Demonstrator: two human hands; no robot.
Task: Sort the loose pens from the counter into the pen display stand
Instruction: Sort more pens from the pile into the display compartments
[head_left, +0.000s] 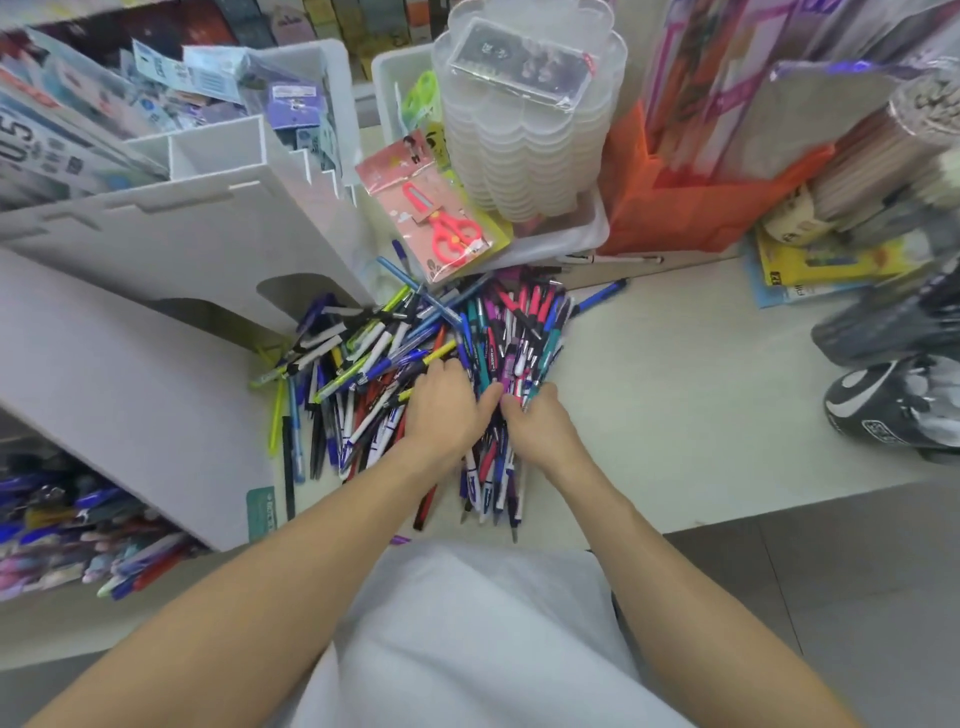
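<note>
Heap of loose multicoloured plastic pens (415, 364) lay on pale beige counter (701, 395), centre of view. White tiered cardboard pen display stand (156, 291) stood at 9 o'clock of heap, touching its edge. Left hand (441, 410) rested on heap, palm down, fingers bent into pens. Right hand (540, 421), just beside it at 3 o'clock, gripped bundle of pens. Red plastic scissors in packet (441, 228) lay at 12 o'clock.

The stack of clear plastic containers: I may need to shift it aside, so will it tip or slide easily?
The stack of clear plastic containers stands tall on a white tray, so it would probably topple if pushed near the top. Being empty-looking thin plastic, it is likely light. The boxed item lying on top might slide off.
</note>
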